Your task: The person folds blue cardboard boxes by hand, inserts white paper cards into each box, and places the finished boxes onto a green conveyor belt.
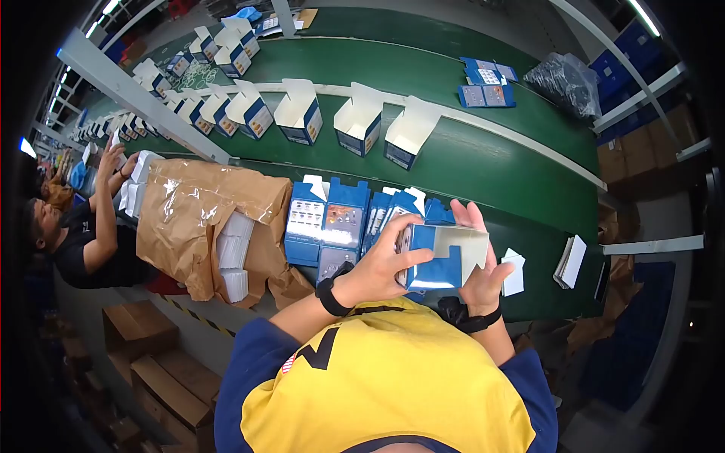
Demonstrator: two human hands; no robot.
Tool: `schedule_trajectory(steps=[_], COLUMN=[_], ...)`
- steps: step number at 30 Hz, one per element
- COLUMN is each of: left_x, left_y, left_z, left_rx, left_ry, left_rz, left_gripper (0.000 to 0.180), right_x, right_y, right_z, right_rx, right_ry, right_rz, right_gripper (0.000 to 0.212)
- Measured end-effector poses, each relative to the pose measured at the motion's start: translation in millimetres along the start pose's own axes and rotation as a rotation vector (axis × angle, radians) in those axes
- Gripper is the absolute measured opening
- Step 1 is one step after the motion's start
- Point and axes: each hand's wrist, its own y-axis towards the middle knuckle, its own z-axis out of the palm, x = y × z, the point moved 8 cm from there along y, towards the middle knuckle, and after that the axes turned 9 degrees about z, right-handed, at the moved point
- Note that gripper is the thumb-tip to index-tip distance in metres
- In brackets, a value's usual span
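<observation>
A blue and white carton (445, 273), folded into box shape, is held in front of my chest. My left hand (387, 264) is closed around its left side, fingers on top and at the near face. My right hand (483, 275) has its fingers stretched out and apart, its palm beside the carton's open white end; whether it touches the flap is hard to tell. Flat blue cartons (340, 219) lie just left of and beyond my hands, with a further pile (385, 208) partly hidden behind the left hand.
A brown paper sack (204, 219) holding stacked white inserts (236, 257) is at left, by a person (91, 241) in black. Open-topped boxes (359, 121) line the green conveyor (483, 143). White cards (513, 272) and a white stack (569, 262) lie at right.
</observation>
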Motion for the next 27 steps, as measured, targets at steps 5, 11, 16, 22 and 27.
schedule_trajectory(steps=[5,11,16,22,27], left_x=[-9.1,-11.2,-9.4,-13.1,-8.5], left_y=[13.7,14.9,11.4,8.8,3.7], left_z=[-6.1,-5.8,-9.7,-9.1,-4.2], left_rx=[0.034,0.074,0.079,0.139,0.118], left_ry=[-0.026,-0.035,-0.037,0.033,0.022], left_rz=[0.006,-0.04,-0.026,0.059,0.016], left_gripper=[0.054,0.061,0.069,0.082,0.084], right_x=[0.3,10.3,14.1,0.3,0.5], right_y=[-6.1,-6.6,-6.1,-0.2,5.6], right_z=[-15.9,-2.0,19.2,3.5,5.2], right_rx=[-0.106,0.106,-0.041,-0.07,0.012], right_ry=[-0.658,-0.949,-1.037,-1.279,-1.515], right_rz=[0.002,-0.247,-0.257,-0.045,-0.064], right_gripper=[0.077,0.056,0.044,0.053,0.063])
